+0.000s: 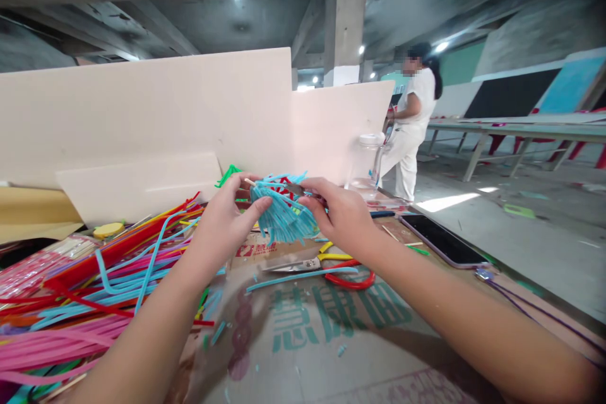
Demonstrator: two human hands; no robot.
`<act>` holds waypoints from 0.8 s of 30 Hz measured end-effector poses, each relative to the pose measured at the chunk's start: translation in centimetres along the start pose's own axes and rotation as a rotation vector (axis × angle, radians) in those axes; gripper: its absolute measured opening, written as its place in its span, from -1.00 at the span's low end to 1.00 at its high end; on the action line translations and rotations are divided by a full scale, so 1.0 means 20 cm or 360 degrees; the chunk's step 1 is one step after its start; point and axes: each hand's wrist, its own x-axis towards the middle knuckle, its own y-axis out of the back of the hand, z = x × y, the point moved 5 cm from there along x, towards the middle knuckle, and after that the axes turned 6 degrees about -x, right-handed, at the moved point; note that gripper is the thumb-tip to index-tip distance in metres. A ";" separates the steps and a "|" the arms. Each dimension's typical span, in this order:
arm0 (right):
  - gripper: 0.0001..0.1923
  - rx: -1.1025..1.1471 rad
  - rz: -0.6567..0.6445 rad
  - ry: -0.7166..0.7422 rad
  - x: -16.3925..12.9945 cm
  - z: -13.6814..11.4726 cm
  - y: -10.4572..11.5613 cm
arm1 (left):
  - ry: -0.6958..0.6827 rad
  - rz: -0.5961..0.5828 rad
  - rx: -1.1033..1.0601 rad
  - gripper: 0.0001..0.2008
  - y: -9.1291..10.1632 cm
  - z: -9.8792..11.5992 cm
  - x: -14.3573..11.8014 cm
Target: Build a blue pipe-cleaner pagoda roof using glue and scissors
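Observation:
A shaggy bundle of light blue pipe cleaners (286,221), with some red among its upper strands, is held up in front of me. My left hand (243,202) pinches its left side, thumb in front, beside the tip of a thin wooden stick (250,182). At the bundle's upper right, my right hand (338,205) grips a small dark metal tool (297,189) whose end reaches the strands; its kind is mostly hidden by the fingers. Below the hands lie scissors (303,265) with red and yellow handles, and a loose blue pipe cleaner (303,278).
Colourful pipe cleaners (118,284) are heaped at left. Cardboard (303,360) covers the table, with blue snippets scattered over it. A phone (440,240) and a cable (521,309) lie right. Behind stand a clear jug (365,167), pale boards (156,113) and a person in white (411,120).

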 end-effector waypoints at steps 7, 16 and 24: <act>-0.73 -0.0162 -0.0037 0.0128 -0.01 -0.03 -0.02 | -0.0021 0.0050 -0.0002 -0.69 0.02 0.01 0.00; -0.77 -0.0171 -0.0013 0.0166 -0.01 -0.04 -0.03 | -0.0081 0.0056 0.0058 -0.68 0.01 0.02 -0.01; -0.75 -0.0163 -0.0080 0.0131 -0.01 -0.03 -0.03 | -0.0093 0.0068 0.0078 -0.68 0.01 0.03 -0.01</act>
